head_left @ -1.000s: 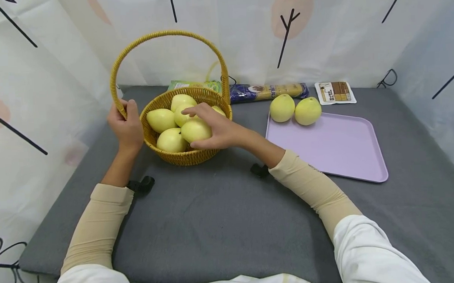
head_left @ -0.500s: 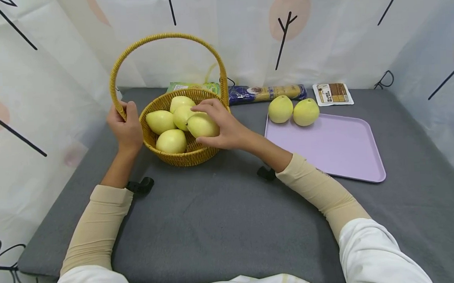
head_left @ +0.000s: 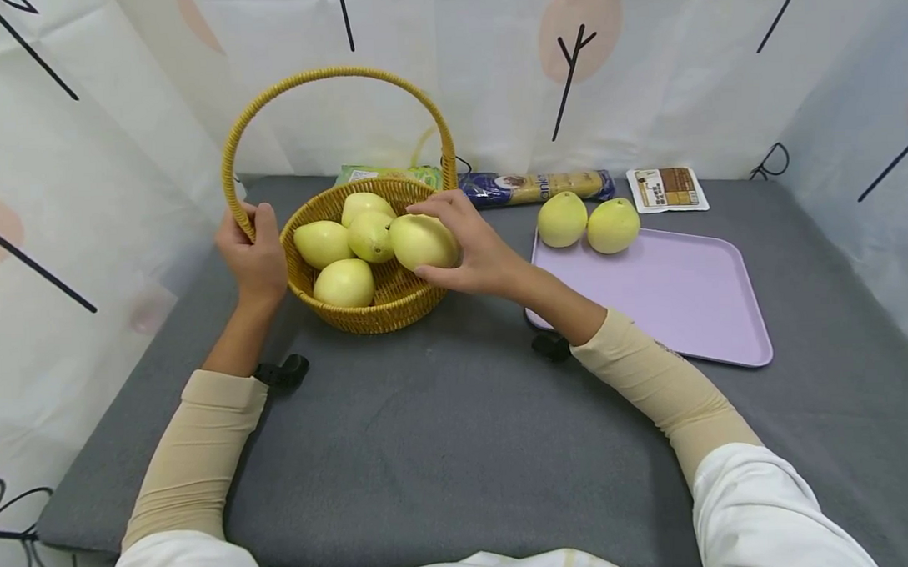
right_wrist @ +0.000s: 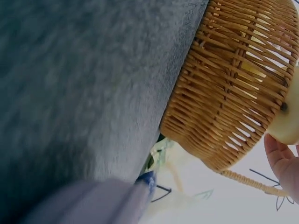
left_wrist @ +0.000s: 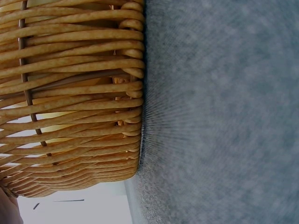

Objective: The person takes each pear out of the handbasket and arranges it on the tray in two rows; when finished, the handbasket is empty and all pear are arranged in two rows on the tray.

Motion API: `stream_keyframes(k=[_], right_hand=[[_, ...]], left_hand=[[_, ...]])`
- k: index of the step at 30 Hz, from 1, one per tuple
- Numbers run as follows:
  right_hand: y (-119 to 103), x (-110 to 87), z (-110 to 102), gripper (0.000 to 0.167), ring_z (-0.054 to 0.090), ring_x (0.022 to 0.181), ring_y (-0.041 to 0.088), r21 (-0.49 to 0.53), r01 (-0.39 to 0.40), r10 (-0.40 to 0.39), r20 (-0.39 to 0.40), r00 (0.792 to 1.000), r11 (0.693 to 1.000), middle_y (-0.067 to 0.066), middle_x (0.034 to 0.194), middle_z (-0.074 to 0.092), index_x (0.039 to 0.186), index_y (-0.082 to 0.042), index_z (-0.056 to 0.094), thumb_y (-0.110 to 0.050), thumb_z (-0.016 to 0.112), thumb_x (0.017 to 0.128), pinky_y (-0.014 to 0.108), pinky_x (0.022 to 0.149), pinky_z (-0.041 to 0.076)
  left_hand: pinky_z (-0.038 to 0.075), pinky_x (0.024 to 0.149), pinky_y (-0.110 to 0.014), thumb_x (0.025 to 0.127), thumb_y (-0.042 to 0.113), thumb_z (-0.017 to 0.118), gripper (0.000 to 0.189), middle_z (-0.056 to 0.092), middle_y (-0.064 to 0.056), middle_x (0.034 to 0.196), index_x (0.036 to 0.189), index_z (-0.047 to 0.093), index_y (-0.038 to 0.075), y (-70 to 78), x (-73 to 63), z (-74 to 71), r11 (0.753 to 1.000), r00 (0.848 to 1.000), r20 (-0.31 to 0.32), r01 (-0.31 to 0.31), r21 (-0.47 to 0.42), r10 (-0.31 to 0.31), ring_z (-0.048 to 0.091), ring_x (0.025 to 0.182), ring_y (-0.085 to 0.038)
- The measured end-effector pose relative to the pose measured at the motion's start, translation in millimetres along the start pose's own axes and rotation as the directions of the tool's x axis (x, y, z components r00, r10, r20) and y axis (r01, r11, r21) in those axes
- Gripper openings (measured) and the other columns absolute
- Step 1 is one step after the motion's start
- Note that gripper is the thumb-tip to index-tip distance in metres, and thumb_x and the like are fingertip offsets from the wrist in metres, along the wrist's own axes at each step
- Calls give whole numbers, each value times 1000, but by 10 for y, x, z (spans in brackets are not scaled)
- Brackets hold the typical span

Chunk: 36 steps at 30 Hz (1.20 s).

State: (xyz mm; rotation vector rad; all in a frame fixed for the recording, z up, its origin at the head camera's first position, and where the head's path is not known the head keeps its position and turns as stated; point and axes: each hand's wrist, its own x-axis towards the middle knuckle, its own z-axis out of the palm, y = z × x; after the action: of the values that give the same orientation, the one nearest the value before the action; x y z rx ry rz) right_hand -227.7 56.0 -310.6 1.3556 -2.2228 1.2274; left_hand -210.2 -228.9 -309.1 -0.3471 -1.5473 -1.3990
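My left hand (head_left: 253, 253) grips the lower left end of the handle of a yellow-brown wicker basket (head_left: 373, 320). Pale yellow-green pears (head_left: 344, 283) lie inside the basket. My right hand (head_left: 477, 248) holds one pear (head_left: 424, 241) between thumb and fingers, level with the basket's right rim. That pear (right_wrist: 288, 116) shows beyond the basket's rim in the right wrist view, fingertips against it. Two more pears (head_left: 562, 219) sit side by side at the far left corner of a lilac tray (head_left: 665, 301). The left wrist view is mostly basket wall (left_wrist: 79, 93).
Behind the basket lies a green packet (head_left: 356, 172). A long blue-and-yellow packet (head_left: 533, 187) and a brown-and-white pouch (head_left: 667, 189) lie along the back of the grey tabletop (head_left: 430, 451). A patterned white curtain (head_left: 492, 82) hangs behind.
My right hand has lifted the pear from among the others and moved it rightward to the basket's right side. The left hand stays on the handle.
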Motion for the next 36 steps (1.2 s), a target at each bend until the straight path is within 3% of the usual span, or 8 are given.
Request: stream_keyframes(k=[4,12,17,23,26,31,36], right_hand=[[-7,-42,-85,68,40,126,25,-16,7,-7,-5,1000,1000,15,137,40,141,-4,51,-20,81,83,46,98,42],[-48,-124,-248,77,46,124,21,-21,-75,77,71,995,997,11,144,45,148,-6,42,-22,81,83,42,96,43],[-71,-184,-265,77,46,125,22,-41,-65,67,53,996,997,13,142,45,147,-5,43,-22,81,83,43,96,44],[-128,-373,-332,77,45,123,24,-74,-17,18,12,1000,997,14,140,45,146,-3,44,-18,83,82,41,90,48],[-161,-485,-400,73,46,123,23,-26,-31,31,5,1000,999,11,140,46,144,-5,47,-13,83,81,38,87,52],[-219,-619,-502,73,49,122,23,112,-92,92,2,996,989,7,141,45,145,-7,48,-5,82,81,37,91,53],[-223,-626,-611,73,49,124,22,117,-89,92,-22,996,989,6,142,44,146,-8,47,-2,80,81,38,93,52]], left_hand=[[21,50,-16,94,2,51,31,32,8,56,71,37,-14,9,-5,6,1000,1000,2,7,0,-7,24,48,-3],[21,50,-16,93,0,50,30,32,8,56,72,35,-16,16,5,3,1000,1000,-1,-18,-12,18,23,47,-3],[20,51,-16,92,-2,50,29,32,9,56,72,35,-17,16,1,0,1000,1000,-9,-25,-4,24,23,48,-2],[20,50,-17,93,0,52,31,32,8,55,73,36,-17,-181,11,-20,1000,1000,-5,-5,3,5,23,47,-4],[21,49,-17,94,3,53,32,32,7,55,72,38,-15,-279,20,-26,1000,1000,0,8,-5,-8,24,47,-5],[21,49,-18,94,3,54,32,32,3,55,72,38,-13,-321,27,-35,999,1000,-3,11,-42,-11,23,46,-6],[20,49,-17,93,2,53,32,31,4,54,72,35,-15,-322,10,-45,1000,1000,-10,4,-30,-5,22,46,-6]])
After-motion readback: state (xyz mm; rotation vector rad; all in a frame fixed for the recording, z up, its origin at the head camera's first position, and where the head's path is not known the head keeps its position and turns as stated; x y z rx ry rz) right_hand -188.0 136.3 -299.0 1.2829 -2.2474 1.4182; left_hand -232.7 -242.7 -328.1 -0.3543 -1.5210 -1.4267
